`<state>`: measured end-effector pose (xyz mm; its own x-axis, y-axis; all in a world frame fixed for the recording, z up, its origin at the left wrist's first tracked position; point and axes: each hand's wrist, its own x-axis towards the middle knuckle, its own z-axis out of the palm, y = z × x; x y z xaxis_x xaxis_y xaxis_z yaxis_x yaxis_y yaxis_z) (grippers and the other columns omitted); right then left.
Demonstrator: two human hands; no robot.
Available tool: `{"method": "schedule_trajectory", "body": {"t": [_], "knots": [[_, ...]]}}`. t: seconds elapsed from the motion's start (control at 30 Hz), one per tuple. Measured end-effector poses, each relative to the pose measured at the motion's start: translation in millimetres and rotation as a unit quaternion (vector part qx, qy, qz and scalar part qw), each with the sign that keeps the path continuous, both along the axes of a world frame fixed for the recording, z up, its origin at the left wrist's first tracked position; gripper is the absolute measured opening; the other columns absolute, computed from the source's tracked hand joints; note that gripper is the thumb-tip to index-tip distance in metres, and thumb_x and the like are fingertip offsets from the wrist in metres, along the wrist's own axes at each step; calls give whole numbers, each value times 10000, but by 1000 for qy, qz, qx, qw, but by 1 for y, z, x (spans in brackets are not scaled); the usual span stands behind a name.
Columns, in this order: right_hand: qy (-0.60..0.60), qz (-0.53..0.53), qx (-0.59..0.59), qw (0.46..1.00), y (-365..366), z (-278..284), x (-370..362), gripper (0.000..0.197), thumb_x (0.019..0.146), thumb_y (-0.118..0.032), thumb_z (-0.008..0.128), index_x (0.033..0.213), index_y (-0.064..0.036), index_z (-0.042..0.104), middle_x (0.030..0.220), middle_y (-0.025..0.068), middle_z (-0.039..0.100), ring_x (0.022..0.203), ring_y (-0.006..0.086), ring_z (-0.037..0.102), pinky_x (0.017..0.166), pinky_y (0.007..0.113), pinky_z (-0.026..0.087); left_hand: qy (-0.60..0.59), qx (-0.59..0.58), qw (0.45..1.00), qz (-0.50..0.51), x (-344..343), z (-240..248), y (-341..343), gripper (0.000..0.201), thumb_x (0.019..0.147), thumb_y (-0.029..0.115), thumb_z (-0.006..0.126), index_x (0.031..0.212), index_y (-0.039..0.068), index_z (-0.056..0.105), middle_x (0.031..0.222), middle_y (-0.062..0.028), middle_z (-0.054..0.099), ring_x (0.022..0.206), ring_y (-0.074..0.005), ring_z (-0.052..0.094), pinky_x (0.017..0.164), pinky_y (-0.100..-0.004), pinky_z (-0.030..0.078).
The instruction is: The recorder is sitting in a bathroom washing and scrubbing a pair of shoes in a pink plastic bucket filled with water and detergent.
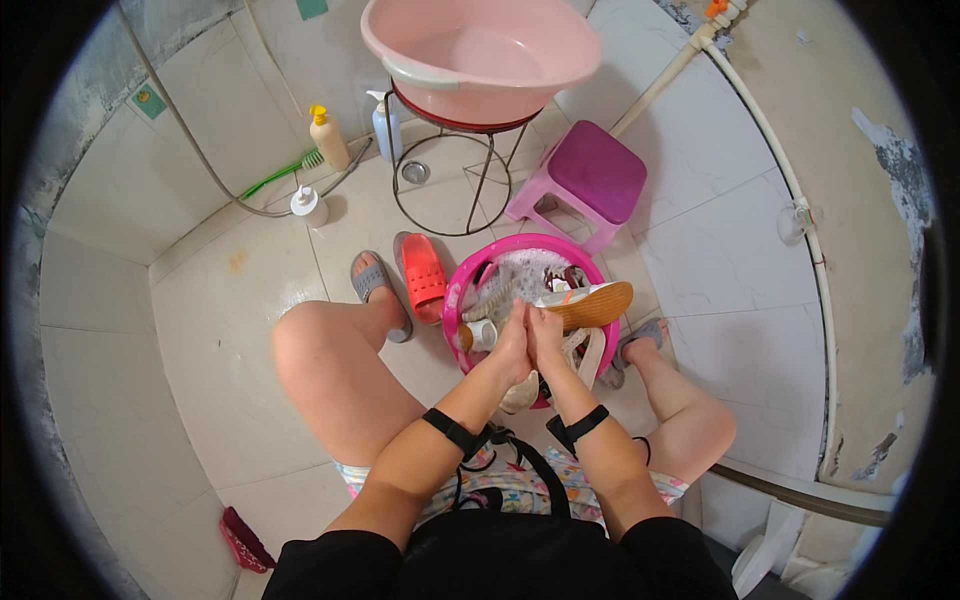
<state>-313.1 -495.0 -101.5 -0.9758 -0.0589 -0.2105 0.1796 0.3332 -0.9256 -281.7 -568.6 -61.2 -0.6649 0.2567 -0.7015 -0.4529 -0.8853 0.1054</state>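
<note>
pink plastic wash basin (462,290) on the tiled floor (230,300) between the knees, full of suds and several shoes. left hand (512,345) and right hand (545,335) pressed close together over the basin's middle, both clenched around a shoe (590,305) with a tan sole turned up, toe pointing right over the rim. a scrubbing brush (490,300) lying just left of the hands in the foam; cannot tell whether the left fingers touch it.

likely light but wet and soapy, so slippery; sole stiff, upper softer. best gripped at the heel end and mid-sole, where the hands sit now, rather than by the slick sole face.

orange slipper (424,275) beside the basin on the floor. 1 yellow-capped cream pump bottle (328,138), 1 pale blue pump bottle (386,126) and 1 squat white pump bottle (308,205) near the far wall, labels too small to tell. green toothbrush-like brush (285,172) by the wall. large pale pink basin (480,50) on a wire stand, purple stool (590,175) to its right. 2 small green square stickers on the wall tiles.
</note>
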Motion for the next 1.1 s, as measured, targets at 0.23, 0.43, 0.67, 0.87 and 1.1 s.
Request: {"method": "schedule_trajectory", "body": {"t": [0.23,0.43,0.67,0.87,1.1], "knots": [[-26,-44,-81,995,7,2,2,357,825,-225,524,612,60,540,510,72,487,496,132,424,493,335,362,-6,15,998,-53,-2,10,4,638,891,608,262,1196,83,458,1218,-126,496,1130,-283,462,977,-471,322],[-216,-103,-247,939,16,63,-1,336,821,-205,514,529,-57,438,484,12,415,401,114,399,364,284,305,-102,16,991,-89,-8,47,-6,664,891,575,253,1325,78,326,1257,-161,438,1155,-331,422,1011,-500,267],[-278,-24,-500,820,40,121,-30,287,893,-359,469,771,-100,495,594,55,506,465,155,467,380,276,348,21,-43,989,-143,-30,121,-20,574,926,467,251,1362,96,288,1211,-134,434,1116,-311,435,1027,-539,220],[-258,12,-570,780,43,172,-29,412,933,-420,380,1137,-93,524,975,75,574,853,215,564,738,358,454,95,-82,974,-188,-40,143,-39,529,937,439,253,1372,139,285,1301,-104,396,1154,-324,417,1033,-593,160],[-186,7,-349,918,31,129,-25,431,886,-185,506,1302,-127,409,976,17,562,874,142,555,743,324,449,129,-81,964,-218,-50,91,-42,552,932,460,271,1381,140,299,1282,-93,433,1120,-258,429,964,-425,316]]}}
